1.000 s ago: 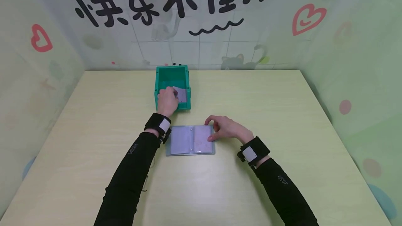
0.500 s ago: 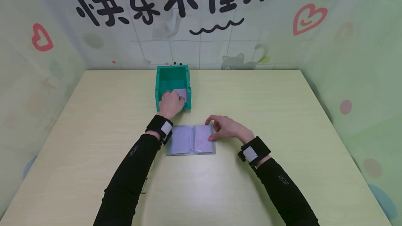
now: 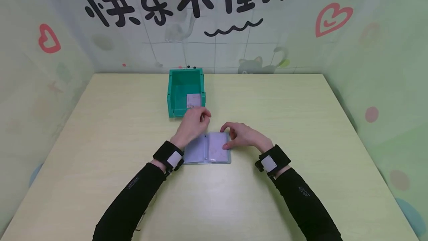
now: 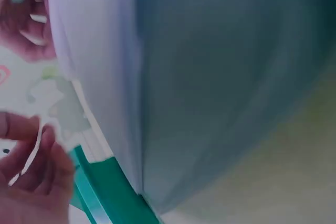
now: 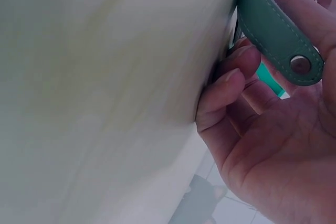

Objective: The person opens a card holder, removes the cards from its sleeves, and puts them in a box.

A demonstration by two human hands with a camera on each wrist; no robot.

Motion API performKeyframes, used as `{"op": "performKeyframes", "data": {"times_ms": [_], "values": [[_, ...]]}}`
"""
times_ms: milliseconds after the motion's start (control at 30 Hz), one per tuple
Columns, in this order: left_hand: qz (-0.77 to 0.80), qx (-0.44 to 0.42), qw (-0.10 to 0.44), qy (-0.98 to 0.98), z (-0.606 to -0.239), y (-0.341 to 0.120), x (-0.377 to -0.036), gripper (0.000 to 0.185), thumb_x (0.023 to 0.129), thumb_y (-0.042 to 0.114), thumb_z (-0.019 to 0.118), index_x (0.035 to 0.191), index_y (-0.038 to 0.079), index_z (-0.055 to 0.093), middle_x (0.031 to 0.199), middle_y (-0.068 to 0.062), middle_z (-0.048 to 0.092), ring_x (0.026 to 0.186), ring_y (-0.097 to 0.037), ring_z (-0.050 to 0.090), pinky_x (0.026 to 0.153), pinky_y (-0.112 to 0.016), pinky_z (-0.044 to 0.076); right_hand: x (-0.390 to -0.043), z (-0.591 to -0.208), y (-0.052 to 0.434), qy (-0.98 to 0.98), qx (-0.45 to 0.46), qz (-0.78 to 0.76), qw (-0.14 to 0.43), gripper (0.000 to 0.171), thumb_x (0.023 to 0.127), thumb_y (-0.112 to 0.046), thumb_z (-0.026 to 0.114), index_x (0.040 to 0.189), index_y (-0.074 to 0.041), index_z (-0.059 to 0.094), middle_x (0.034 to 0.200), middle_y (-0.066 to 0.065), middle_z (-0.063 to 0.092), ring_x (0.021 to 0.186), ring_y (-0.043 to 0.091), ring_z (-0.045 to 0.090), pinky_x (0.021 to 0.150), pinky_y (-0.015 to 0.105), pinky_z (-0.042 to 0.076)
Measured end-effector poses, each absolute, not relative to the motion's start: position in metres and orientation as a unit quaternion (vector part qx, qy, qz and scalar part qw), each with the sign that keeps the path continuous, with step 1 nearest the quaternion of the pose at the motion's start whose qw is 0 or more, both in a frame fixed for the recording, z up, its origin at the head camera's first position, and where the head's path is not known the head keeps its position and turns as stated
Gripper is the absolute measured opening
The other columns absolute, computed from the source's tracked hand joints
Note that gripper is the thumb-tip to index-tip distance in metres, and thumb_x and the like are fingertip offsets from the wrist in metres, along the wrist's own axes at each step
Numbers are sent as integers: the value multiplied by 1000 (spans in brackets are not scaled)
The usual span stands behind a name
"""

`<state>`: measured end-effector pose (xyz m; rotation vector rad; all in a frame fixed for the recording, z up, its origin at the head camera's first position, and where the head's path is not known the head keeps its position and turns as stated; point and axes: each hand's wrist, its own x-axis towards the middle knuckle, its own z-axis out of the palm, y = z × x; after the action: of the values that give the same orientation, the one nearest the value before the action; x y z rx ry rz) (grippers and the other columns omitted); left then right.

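Centre frame: the open card holder (image 3: pixel 208 149) lies on the worktop (image 3: pixel 100 129), long axis left-right, its right page pinned by the right hand (image 3: pixel 241 136); the left hand (image 3: pixel 194 122) hovers nearer the green bin (image 3: pixel 174 96) above, pinching a thin white card (image 4: pixel 31 156).

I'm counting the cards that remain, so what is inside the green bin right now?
In the green bin one pale card leans at its near right corner. The front wall hides the floor near it, so more cards could lie there.
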<state>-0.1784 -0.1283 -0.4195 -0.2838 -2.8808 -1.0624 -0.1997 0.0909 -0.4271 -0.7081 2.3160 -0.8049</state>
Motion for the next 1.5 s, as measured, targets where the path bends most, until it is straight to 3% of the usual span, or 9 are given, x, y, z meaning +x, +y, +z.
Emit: {"op": "performKeyframes", "data": {"times_ms": [100,200,467,700,933,1033,1167,1300,1500], "values": [[-349,-109,-57,-929,-422,-128,-164,24,99,15,56,117,6,69,99,-9,68,86,-22,57,72,-29,49,-199,-427,91,865,-267,-309,292,52,84,-25,83,128,-12,58,81,4,48,75,18,48,65,26,36],[-361,-111,-109,-919,-424,-130,-155,27,100,18,57,124,9,67,109,-8,69,92,-21,58,77,-29,50,-199,-427,91,863,-268,-313,293,52,84,-25,82,128,-12,58,82,4,48,76,18,49,66,26,36],[-434,-125,-144,-881,-425,-141,-152,30,101,16,56,127,6,66,125,-12,69,115,-29,62,99,-43,52,-200,-427,94,865,-274,-309,285,53,84,-25,83,129,-13,57,84,5,49,80,18,50,68,27,38],[-480,-88,-177,-854,-423,-148,-154,36,103,25,56,133,8,63,127,-14,65,102,-27,62,78,-30,55,-201,-429,96,864,-278,-309,284,51,85,-24,82,128,-13,58,82,4,49,78,18,50,67,26,38],[-473,-83,-166,-861,-427,-150,-154,40,104,35,53,131,8,64,111,-12,66,91,-22,58,72,-26,49,-201,-428,95,863,-278,-313,282,51,84,-22,83,128,-13,58,81,4,49,76,17,50,67,26,38],[-456,-83,-155,-873,-428,-151,-153,39,104,35,52,128,8,67,110,-10,67,94,-22,58,78,-29,50,-200,-428,95,864,-277,-313,281,51,84,-22,82,128,-13,58,81,4,49,77,17,50,67,26,37],[-418,-97,-137,-893,-427,-153,-150,25,101,22,58,115,7,72,106,-10,69,98,-23,57,87,-34,49,-200,-429,96,864,-278,-312,281,50,85,-23,82,128,-13,58,82,4,49,78,17,50,68,26,37],[-377,-107,-112,-913,-426,-153,-146,10,93,7,66,99,7,74,92,-8,69,89,-21,59,85,-34,50,-200,-429,95,864,-276,-310,284,50,85,-24,82,128,-14,58,83,4,50,79,17,51,69,27,38],[-351,-94,-93,-927,-423,-150,-143,10,91,0,67,94,6,74,96,-8,71,90,-22,60,88,-39,53,-198,-427,95,868,-268,-306,285,50,85,-25,81,128,-15,57,84,4,51,80,18,52,69,27,38]]}}
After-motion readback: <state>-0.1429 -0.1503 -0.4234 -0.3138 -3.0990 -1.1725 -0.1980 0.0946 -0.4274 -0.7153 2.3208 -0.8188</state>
